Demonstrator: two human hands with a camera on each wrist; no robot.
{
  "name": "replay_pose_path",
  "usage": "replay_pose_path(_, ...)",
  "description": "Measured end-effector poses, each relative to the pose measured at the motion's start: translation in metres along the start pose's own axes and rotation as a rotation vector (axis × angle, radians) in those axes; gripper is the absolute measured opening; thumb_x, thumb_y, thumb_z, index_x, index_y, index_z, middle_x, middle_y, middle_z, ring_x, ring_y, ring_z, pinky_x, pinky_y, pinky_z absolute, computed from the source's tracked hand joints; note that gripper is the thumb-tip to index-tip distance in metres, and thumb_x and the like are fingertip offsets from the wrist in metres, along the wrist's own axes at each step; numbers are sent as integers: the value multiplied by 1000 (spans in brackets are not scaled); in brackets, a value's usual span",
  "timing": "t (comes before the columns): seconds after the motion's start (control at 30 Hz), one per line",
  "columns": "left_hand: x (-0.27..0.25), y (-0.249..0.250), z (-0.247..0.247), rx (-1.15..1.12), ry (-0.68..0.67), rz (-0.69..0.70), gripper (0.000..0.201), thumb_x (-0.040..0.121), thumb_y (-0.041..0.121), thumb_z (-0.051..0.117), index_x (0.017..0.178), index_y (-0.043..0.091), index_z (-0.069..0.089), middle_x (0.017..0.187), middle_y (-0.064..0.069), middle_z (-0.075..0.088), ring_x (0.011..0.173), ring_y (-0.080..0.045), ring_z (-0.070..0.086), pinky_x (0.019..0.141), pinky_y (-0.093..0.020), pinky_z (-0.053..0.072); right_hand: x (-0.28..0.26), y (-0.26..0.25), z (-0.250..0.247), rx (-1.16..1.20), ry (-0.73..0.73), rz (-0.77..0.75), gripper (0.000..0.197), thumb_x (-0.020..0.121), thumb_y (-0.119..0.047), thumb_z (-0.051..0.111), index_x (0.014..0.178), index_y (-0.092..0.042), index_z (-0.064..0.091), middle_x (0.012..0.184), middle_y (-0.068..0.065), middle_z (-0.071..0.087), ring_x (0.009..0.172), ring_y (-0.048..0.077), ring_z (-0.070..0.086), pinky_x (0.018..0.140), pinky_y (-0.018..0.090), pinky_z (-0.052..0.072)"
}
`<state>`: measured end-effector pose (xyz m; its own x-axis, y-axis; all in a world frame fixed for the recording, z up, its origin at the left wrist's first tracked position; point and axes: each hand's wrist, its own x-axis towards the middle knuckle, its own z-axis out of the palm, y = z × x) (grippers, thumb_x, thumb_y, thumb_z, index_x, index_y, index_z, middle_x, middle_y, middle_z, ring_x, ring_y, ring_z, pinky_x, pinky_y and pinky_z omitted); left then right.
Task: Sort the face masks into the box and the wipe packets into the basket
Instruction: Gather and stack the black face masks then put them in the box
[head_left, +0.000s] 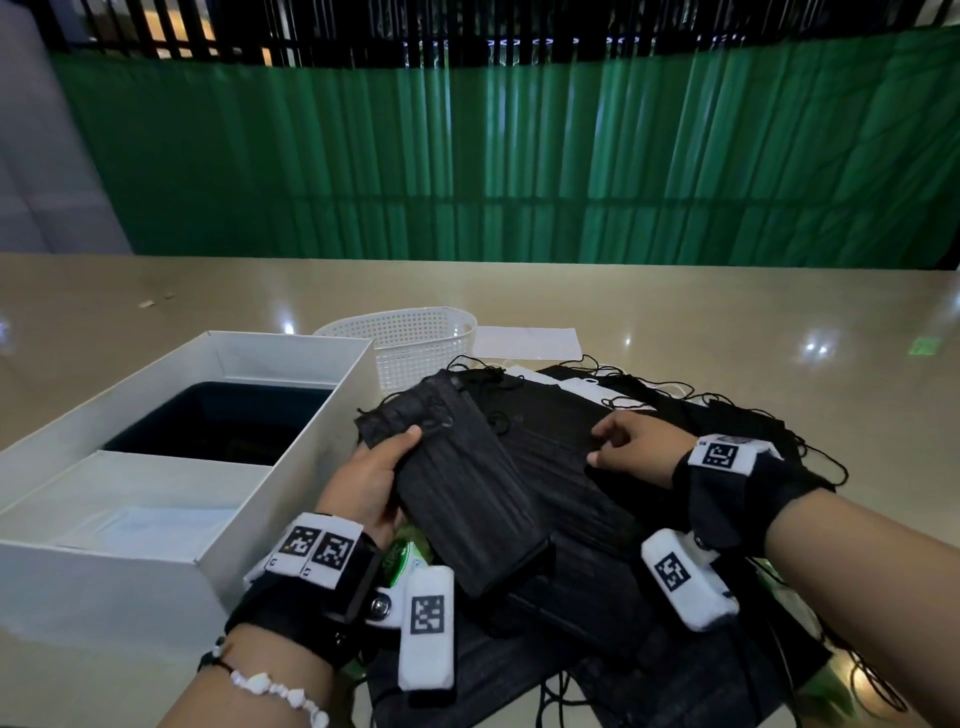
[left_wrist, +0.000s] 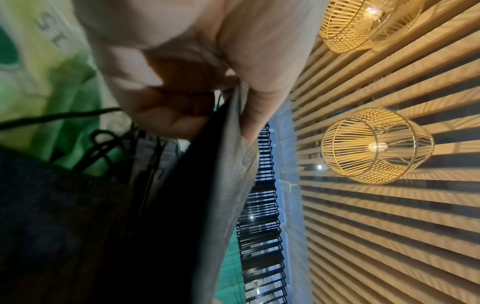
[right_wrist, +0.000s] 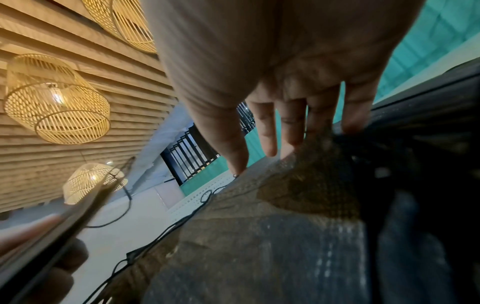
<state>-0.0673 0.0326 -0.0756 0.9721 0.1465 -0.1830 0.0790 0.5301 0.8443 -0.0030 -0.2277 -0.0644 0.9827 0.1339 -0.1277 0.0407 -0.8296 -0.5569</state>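
Note:
A heap of black face masks (head_left: 566, 467) covers the table's near middle. My left hand (head_left: 371, 475) grips a stack of black masks (head_left: 457, 483), lifted off the heap beside the box; the left wrist view shows thumb and fingers clamped on its edge (left_wrist: 233, 123). My right hand (head_left: 631, 447) lies on the heap with straight fingers (right_wrist: 267, 131) touching a mask (right_wrist: 298, 205). A green wipe packet (head_left: 400, 558) peeks out under the left wrist, seen close in the left wrist view (left_wrist: 44, 67). The white box (head_left: 291, 467) stands open at left. The white mesh basket (head_left: 415, 343) sits behind.
Some white masks (head_left: 576, 387) lie at the heap's far edge, and a white sheet (head_left: 527, 343) lies right of the basket. More green packaging (head_left: 826, 686) shows under the masks at the near right. A dark tray (head_left: 223, 421) sits inside the box.

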Motion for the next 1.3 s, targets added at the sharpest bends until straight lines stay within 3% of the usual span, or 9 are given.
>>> replay_pose_path(0.1, -4, -13, 3, 95, -43, -39, 14, 91, 6, 55, 102, 7, 62, 81, -12, 72, 68, -22, 71, 65, -38, 59, -4, -1, 3, 21, 3, -41, 33, 80, -30, 70, 108, -22, 53, 93, 0, 61, 85, 15, 58, 83, 27, 46)
replay_pose_path(0.23, -7, -18, 6, 142, -45, -25, 15, 88, 6, 58, 102, 7, 64, 98, -18, 69, 82, -28, 67, 79, -41, 56, -11, -10, -1, -135, 30, -132, 40, 77, -37, 70, 113, -30, 54, 117, -3, 58, 114, 17, 53, 100, 33, 42)
replay_pose_path(0.43, -15, 14, 25, 105, -169, 153, 25, 83, 4, 56, 107, 2, 63, 91, -13, 72, 77, -22, 70, 73, -36, 59, -12, -12, 6, -306, -140, -26, 65, 75, -47, 70, 132, -26, 44, 128, 0, 47, 117, 20, 51, 102, 33, 40)
replay_pose_path(0.57, -14, 45, 26, 112, -119, 285, 17, 89, 1, 52, 99, 7, 65, 81, -7, 73, 72, -19, 71, 61, -29, 58, -11, -9, 8, -206, -145, -34, 56, 77, -41, 72, 123, -24, 46, 107, -2, 50, 103, 17, 54, 94, 27, 43)
replay_pose_path(0.7, -15, 57, 26, 66, -95, 278, 17, 92, 7, 51, 105, 7, 63, 84, -8, 73, 74, -20, 71, 68, -34, 59, -11, -11, 7, -140, -90, -68, 20, 79, -28, 71, 87, -25, 53, 74, -10, 50, 70, 9, 51, 62, 18, 39)
replay_pose_path(0.8, -17, 58, 25, -13, -79, 252, 24, 96, 11, 47, 115, 6, 60, 96, -11, 72, 81, -21, 71, 72, -36, 59, -15, -17, 0, -96, -84, -115, 22, 83, -21, 67, 68, -25, 52, 64, -11, 50, 57, 2, 45, 54, 14, 35)
replay_pose_path(1.07, -27, 96, 23, -187, -33, 368, 40, 93, 23, 51, 130, 6, 54, 122, -16, 63, 107, -27, 65, 89, -42, 53, -28, -28, -30, 181, 21, -110, 16, 85, -13, 60, 75, -22, 53, 68, -2, 55, 62, 14, 50, 63, 28, 42)
replay_pose_path(1.17, -33, 116, 21, -225, -72, 354, 46, 94, 29, 47, 135, 9, 49, 124, -13, 62, 112, -28, 62, 94, -46, 49, -34, -30, -32, 593, -128, -140, 14, 79, -7, 62, 85, -20, 62, 74, 4, 66, 67, 20, 60, 76, 35, 50)
replay_pose_path(1.3, -40, 137, 17, -221, -106, 375, 51, 95, 33, 40, 139, 9, 44, 127, -12, 61, 115, -28, 60, 95, -46, 47, -43, -38, -27, 751, -342, -233, 6, 76, -6, 62, 80, -10, 64, 65, 1, 68, 54, 11, 63, 57, 21, 53)
